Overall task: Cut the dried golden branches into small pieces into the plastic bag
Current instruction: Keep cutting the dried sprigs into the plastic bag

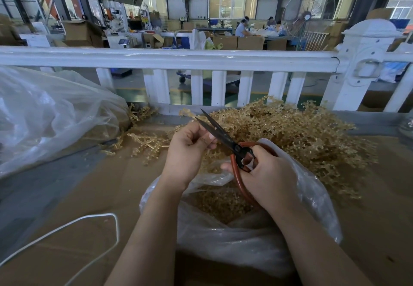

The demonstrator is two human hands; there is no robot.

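Note:
A heap of dried golden branches point(295, 133) lies on the cardboard-covered table, right of centre. Below it stands an open clear plastic bag point(234, 236) with cut golden pieces point(221, 203) inside. My right hand point(268, 174) grips the red handles of black scissors point(223, 136); their blades are parted and point up-left. My left hand point(190, 149) is curled just left of the blades, above the bag's mouth, fingers pinched together; whatever small piece it holds is hidden by the fingers.
A large crumpled clear plastic bag point(51, 115) fills the left side. Loose golden sprigs point(145, 140) lie between it and my hands. A white cord point(89, 221) loops at front left. A white railing point(178, 60) runs behind the table.

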